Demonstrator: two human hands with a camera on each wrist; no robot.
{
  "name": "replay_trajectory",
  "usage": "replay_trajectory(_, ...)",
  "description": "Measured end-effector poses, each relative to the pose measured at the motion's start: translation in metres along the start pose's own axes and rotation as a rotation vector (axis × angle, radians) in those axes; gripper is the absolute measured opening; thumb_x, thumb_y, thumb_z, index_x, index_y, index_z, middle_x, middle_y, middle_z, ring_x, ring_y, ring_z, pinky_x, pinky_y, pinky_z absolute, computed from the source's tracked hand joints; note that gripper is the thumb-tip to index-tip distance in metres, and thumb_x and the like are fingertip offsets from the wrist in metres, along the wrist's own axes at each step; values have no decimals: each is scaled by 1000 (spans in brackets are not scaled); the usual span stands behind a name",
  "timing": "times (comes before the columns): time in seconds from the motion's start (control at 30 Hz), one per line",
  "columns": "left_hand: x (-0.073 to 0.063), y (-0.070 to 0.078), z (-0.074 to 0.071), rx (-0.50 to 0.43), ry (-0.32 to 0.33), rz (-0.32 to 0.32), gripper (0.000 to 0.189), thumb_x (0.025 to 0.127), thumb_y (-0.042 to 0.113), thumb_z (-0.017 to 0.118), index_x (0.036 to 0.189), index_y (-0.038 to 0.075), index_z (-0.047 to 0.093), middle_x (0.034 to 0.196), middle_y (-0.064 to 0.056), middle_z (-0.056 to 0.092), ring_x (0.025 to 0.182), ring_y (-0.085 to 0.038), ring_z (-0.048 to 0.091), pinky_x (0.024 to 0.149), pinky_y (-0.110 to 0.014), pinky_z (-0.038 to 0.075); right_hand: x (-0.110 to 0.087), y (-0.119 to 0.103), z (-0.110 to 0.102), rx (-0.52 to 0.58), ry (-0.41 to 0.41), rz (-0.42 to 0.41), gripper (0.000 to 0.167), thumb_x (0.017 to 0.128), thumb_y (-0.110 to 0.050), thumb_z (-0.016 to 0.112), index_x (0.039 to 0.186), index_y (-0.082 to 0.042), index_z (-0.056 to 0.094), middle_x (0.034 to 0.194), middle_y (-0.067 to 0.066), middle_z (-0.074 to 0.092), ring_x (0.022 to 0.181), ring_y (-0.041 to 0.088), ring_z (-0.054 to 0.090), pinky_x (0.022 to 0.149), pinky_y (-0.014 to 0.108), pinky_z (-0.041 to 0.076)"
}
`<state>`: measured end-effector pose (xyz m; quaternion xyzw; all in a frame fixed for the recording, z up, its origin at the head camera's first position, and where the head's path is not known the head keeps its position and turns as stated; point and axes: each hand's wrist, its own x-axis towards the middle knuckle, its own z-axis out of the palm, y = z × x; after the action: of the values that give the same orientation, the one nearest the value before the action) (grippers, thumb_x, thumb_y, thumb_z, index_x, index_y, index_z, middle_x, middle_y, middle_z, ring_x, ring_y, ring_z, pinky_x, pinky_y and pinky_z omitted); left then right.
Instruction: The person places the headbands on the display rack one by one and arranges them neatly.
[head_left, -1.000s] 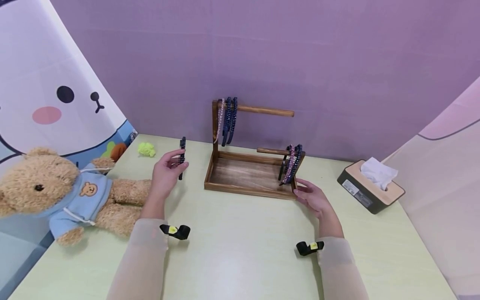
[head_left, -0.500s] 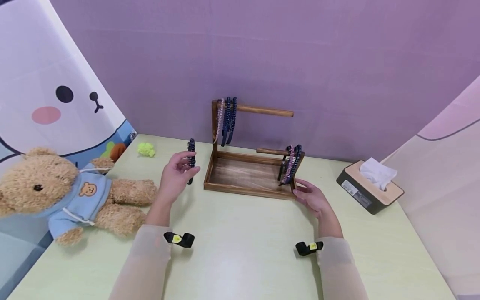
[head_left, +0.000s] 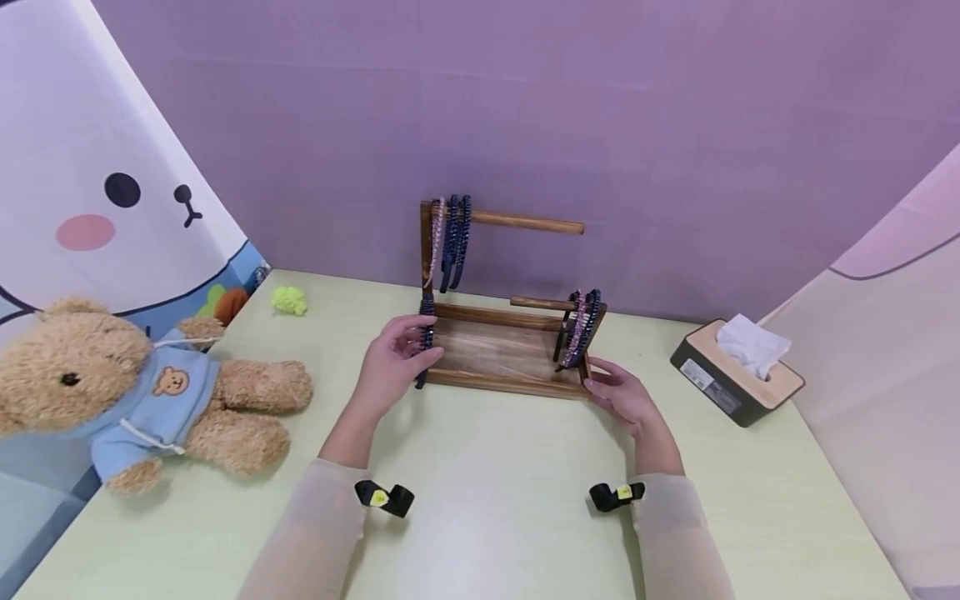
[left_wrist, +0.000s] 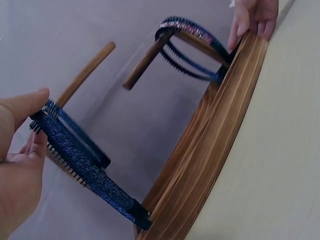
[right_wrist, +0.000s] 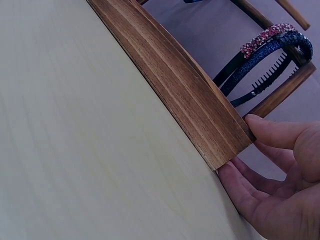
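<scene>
My left hand [head_left: 393, 362] pinches a dark blue glittery headband [left_wrist: 82, 162] with comb teeth between thumb and fingers. The headband is upright in front of the left end of a wooden stand [head_left: 495, 385]. Its lower end overlaps the tray edge in the left wrist view; whether they touch I cannot tell. My right hand [head_left: 622, 393] grips the stand's front right corner, thumb on one side and fingers on the other. A pink headband [head_left: 435, 242] and two dark blue ones hang from the upper bar [head_left: 525, 222]. More headbands, one pink [right_wrist: 267, 40], hang on the lower bar [head_left: 542, 303].
A teddy bear [head_left: 168, 387] in a blue hoodie lies at the left of the table [head_left: 480, 492]. Behind it is a small yellow-green crumpled thing [head_left: 289, 300]. A tissue box [head_left: 738, 371] stands at the right. A purple backdrop [head_left: 637, 150] rises behind the stand.
My left hand has carried the headband rightward from beside the stand to its left end. My right hand has stayed on the stand's corner.
</scene>
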<state>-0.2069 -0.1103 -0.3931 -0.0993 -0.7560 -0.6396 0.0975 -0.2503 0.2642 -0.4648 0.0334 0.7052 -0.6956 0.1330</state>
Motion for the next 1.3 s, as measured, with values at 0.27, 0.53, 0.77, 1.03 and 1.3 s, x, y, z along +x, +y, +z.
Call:
replay_trajectory(0.27,8,6,23,-18,-53,42,40,88,3,72,127,8,62,124,-9,54,108,-25,55,95,-38,49,0,0,-2,-3,8,7,59,97,-1,58,149,2,31,146,31,32,110,17,56,91,26,50)
replay_trajectory(0.53,35,5,54,-22,-105,100,38,90,8,71,126,8,63,127,-9,54,109,-25,54,96,-39,48,0,3,-4,-1,16,16,57,98,0,55,150,1,31,146,29,32,109,16,55,91,26,50)
replay_trajectory(0.77,50,-10,83,-59,-107,29,38,90,10,71,127,12,63,125,-6,55,111,-22,55,96,-35,49,-2,2,-3,10,5,13,57,98,1,54,150,3,30,146,30,31,109,17,54,90,25,50)
replay_trajectory(1.03,57,-18,120,-158,-125,17,39,90,7,71,128,6,61,122,-10,54,108,-24,56,91,-34,51,-2,-2,0,17,5,6,57,97,1,55,149,4,31,146,30,32,109,17,55,92,26,49)
replay_trajectory(1.3,64,-27,152,-208,-142,55,40,90,10,71,129,8,60,123,-9,58,109,-21,57,91,-29,50,-1,-1,1,25,7,4,56,97,2,55,149,3,32,145,31,33,116,23,52,93,27,49)
